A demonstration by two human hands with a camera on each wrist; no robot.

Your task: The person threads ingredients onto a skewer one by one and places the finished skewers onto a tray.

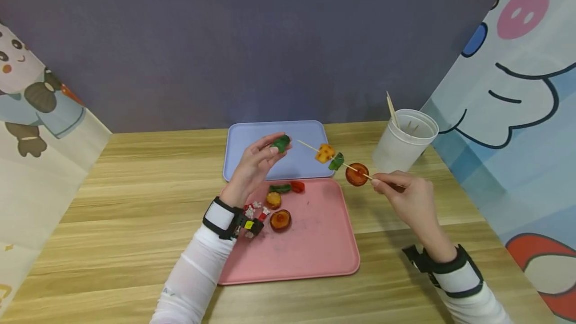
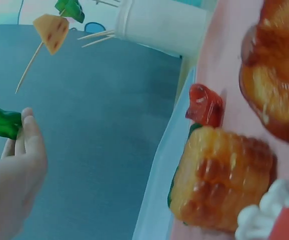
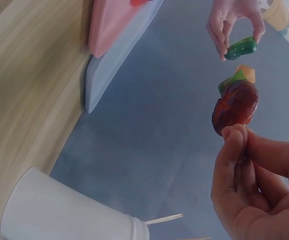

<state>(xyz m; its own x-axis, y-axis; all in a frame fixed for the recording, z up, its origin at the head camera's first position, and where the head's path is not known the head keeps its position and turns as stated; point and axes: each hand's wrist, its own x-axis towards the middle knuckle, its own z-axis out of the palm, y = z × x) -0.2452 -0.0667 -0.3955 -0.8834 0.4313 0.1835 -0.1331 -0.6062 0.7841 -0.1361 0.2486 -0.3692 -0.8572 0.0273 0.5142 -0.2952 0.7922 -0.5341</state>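
My left hand (image 1: 255,162) pinches a green pepper piece (image 1: 281,143) between thumb and fingers, raised over the blue tray (image 1: 294,164). In my right hand (image 1: 411,199) is the lower end of a wooden skewer (image 1: 307,145), its bare tip pointing at the left hand. Threaded on it are a yellow spotted triangular piece (image 1: 325,153), a green piece (image 1: 336,161) and a brown mushroom-like cap (image 1: 357,174). A small gap separates the tip from the held pepper piece. In the right wrist view the cap (image 3: 236,106) sits just beyond the pinching fingertips.
A pink tray (image 1: 315,244) holds a corn piece (image 1: 273,200), another brown cap (image 1: 281,220), a red piece (image 1: 297,187), a green piece (image 1: 281,189) and small red-and-white pieces (image 1: 264,214). At the right stands a white cup (image 1: 400,144) with several skewers. A grey panel (image 1: 279,49) rises behind.
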